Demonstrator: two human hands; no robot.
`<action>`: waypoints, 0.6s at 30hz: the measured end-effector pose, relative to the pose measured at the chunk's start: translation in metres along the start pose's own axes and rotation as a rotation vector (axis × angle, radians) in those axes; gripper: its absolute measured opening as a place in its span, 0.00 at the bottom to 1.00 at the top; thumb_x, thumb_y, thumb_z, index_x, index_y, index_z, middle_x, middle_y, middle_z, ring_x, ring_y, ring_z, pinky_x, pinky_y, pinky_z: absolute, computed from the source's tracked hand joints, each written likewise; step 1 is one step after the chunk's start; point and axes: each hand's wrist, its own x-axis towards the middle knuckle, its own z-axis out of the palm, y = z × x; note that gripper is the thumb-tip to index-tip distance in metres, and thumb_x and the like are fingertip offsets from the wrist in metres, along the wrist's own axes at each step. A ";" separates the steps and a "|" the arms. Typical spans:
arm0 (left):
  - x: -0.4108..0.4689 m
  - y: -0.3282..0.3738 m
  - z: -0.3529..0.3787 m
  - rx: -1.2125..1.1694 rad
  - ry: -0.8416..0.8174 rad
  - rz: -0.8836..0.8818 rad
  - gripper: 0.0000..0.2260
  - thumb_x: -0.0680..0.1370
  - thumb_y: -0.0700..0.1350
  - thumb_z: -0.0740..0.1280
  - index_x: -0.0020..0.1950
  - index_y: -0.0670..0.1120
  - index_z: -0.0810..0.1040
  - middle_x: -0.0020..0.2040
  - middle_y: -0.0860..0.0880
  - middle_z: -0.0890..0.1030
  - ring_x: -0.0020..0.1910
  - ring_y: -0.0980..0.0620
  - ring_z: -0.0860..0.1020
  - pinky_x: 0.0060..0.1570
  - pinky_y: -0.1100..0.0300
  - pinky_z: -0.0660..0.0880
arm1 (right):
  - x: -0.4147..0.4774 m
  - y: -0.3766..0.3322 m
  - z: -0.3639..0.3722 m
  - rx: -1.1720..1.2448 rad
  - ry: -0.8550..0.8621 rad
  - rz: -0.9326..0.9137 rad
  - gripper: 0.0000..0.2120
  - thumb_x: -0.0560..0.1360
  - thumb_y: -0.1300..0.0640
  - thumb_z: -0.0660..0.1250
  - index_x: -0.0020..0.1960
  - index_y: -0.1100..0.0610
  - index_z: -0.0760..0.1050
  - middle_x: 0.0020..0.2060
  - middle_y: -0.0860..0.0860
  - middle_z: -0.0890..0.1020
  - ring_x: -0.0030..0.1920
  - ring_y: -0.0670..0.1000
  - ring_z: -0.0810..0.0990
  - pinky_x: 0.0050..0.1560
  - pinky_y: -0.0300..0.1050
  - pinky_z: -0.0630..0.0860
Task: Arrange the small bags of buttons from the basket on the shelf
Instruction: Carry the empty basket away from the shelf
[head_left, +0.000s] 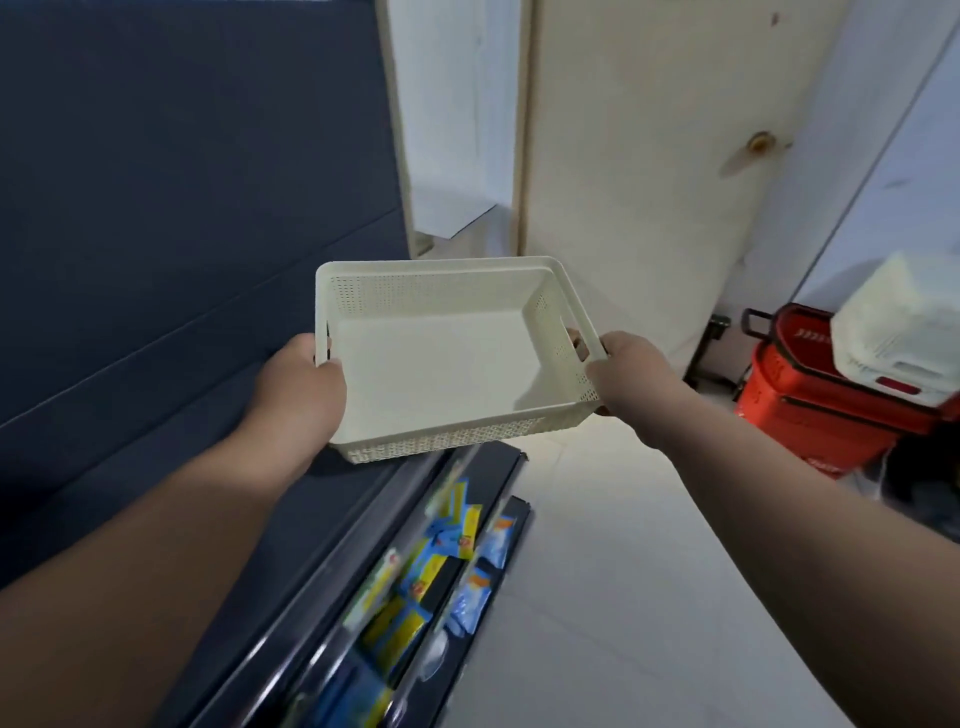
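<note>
One cream basket (441, 291): left hand (298, 382) grips its left rim, right hand (631, 371) its right handle. Packets (447, 525) below, print blurred.

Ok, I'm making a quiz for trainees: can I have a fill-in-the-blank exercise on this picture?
Gripped by the left hand and right hand, the cream perforated plastic basket is ____ inside.
The stacked plastic shopping baskets at right are coloured ____.
A white plastic container sits on ____ of them.
Missing words: empty; red; top.
</note>
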 end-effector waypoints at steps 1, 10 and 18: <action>0.002 0.013 0.020 -0.002 -0.017 0.015 0.10 0.77 0.41 0.56 0.50 0.49 0.76 0.47 0.51 0.79 0.46 0.46 0.77 0.42 0.55 0.73 | 0.008 0.008 -0.018 0.011 0.008 0.011 0.18 0.73 0.68 0.53 0.36 0.47 0.73 0.35 0.49 0.76 0.40 0.55 0.74 0.51 0.60 0.79; 0.011 0.124 0.212 -0.007 -0.170 0.117 0.08 0.78 0.42 0.57 0.49 0.47 0.76 0.49 0.47 0.80 0.48 0.44 0.78 0.47 0.52 0.75 | 0.094 0.102 -0.182 -0.037 0.138 0.105 0.10 0.75 0.60 0.59 0.49 0.63 0.76 0.37 0.56 0.77 0.35 0.55 0.74 0.38 0.57 0.79; 0.034 0.204 0.361 0.075 -0.348 0.223 0.08 0.77 0.46 0.57 0.45 0.52 0.76 0.44 0.50 0.79 0.45 0.44 0.78 0.46 0.49 0.78 | 0.168 0.179 -0.287 -0.065 0.244 0.283 0.11 0.73 0.63 0.58 0.51 0.60 0.76 0.47 0.61 0.80 0.38 0.55 0.73 0.36 0.48 0.70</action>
